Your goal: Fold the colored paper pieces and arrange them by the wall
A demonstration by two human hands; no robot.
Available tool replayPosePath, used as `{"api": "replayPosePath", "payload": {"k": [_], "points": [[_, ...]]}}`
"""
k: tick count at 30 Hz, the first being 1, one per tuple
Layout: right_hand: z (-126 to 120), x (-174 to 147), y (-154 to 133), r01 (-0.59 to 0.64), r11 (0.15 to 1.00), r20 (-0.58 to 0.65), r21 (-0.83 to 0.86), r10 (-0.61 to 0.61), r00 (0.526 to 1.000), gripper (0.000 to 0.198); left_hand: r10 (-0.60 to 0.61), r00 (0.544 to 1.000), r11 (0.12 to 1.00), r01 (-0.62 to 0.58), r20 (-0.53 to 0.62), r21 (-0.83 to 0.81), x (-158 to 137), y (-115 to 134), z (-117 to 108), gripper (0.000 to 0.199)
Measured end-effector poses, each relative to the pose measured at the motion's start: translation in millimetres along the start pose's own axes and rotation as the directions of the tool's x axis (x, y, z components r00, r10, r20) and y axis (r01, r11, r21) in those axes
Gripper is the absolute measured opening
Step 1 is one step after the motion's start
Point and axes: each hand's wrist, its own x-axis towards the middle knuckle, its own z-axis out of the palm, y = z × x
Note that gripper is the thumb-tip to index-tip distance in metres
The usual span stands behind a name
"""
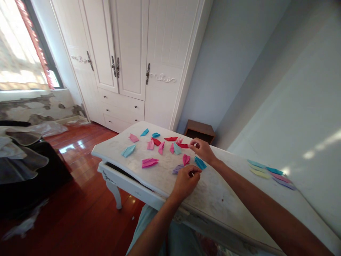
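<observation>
Several folded paper pieces, origami-like, are spread over the white table [213, 199]. My right hand [203, 151] reaches to the far side, its fingertips closed at the end of a red folded paper [182, 145]. My left hand [188, 180] is at the near side with fingers curled together and nothing visible in them. Beside it lies a purple folded paper [177, 169], partly hidden by the hand. A teal folded paper [200, 163] lies between the two hands, and a magenta one [185, 159] is just left of it.
Further left are a pink paper [150, 163] and a light-blue paper [129, 151]. More colored papers [259, 173] overlap at the right by the wall. A brown box [199, 131] stands behind the table, near a white wardrobe [128, 46]. A drawer [133, 185] sits under the tabletop.
</observation>
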Motion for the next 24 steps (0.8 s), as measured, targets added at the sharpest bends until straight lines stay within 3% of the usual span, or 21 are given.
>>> {"api": "replayPosePath", "payload": {"k": [8, 13, 16, 19, 24], "points": [[-21, -33, 1, -0.052, 0.949, -0.019, 0.312, 0.061, 0.998, 0.03, -0.051, 0.999, 0.994, 0.052, 0.017, -0.101, 2, -4, -1, 0.017], [-36, -64, -5, -0.003, 0.935, -0.01, 0.355, 0.007, 1.0, 0.028, -0.098, 0.973, 0.966, 0.043, -0.209, -0.254, 4, 0, -3, 0.023], [-45, -84, -6, 0.027, 0.926, -0.018, 0.377, -0.021, 1.0, 0.024, -0.092, 0.952, 0.962, 0.009, -0.292, -0.274, 3, 6, -5, 0.037], [-50, -99, -3, 0.044, 0.919, -0.027, 0.392, -0.036, 0.999, 0.019, -0.082, 0.958, 0.969, 0.012, -0.276, -0.247, 1, 10, -5, 0.044], [-52, -115, 5, 0.05, 0.902, -0.084, 0.429, -0.015, 0.996, 0.016, -0.086, 0.985, 0.989, 0.066, -0.147, -0.136, -1, 9, -3, 0.027]]}}
